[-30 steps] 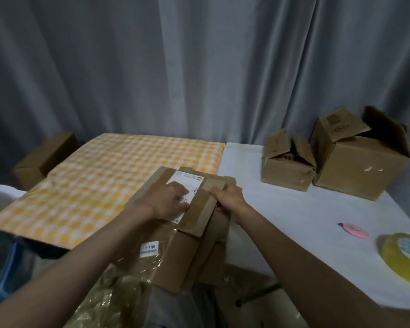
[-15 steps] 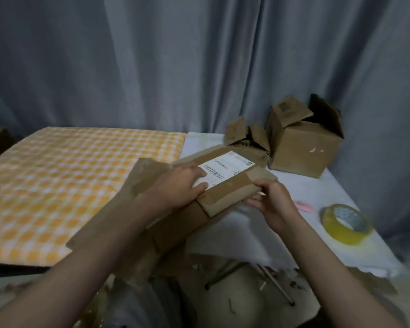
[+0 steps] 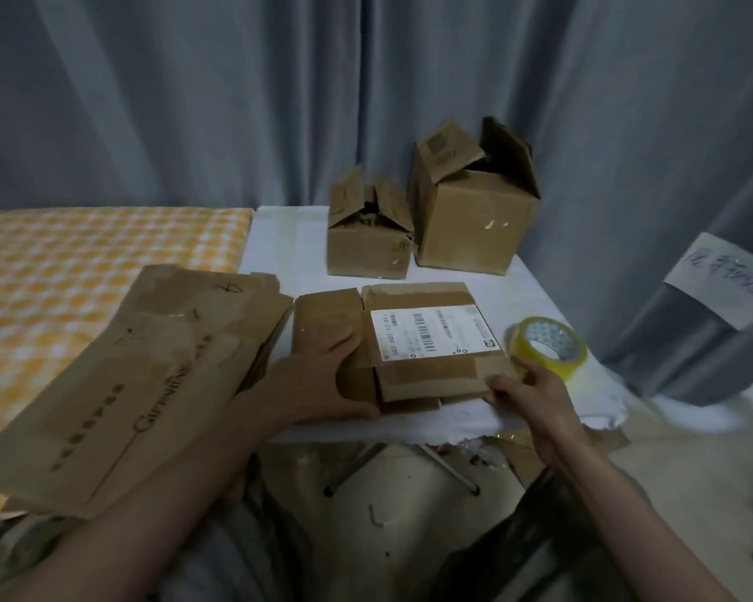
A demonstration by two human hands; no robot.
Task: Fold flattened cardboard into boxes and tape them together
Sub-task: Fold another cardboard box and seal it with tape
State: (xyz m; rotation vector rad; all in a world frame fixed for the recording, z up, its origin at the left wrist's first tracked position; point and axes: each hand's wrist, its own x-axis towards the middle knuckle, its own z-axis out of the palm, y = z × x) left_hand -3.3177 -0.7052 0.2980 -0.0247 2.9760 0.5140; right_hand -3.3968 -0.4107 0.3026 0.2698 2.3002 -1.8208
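Note:
A flattened brown cardboard box [image 3: 414,306] with a white shipping label lies on the white table [image 3: 279,249], near its front edge. My left hand [image 3: 322,380] grips its left front part, thumb under the near edge and fingers on top. My right hand [image 3: 527,388] pinches its front right corner. A roll of yellowish clear tape [image 3: 548,347] stands just right of the cardboard, behind my right hand. Two folded boxes sit at the back of the table: a small one [image 3: 366,236] with flaps half open and a taller one [image 3: 474,210] with flaps up.
A stack of several flattened cardboard sheets [image 3: 140,375] lies to the left, overlapping an orange checked tablecloth [image 3: 62,262]. Grey curtains [image 3: 235,102] hang behind. A paper note [image 3: 727,280] hangs on the curtain at right. Folding table legs and scraps show on the floor below.
The labelled cardboard has gone from the stack on the left over to the white table and now lies flat there. Both hands moved right with it; the view turned right.

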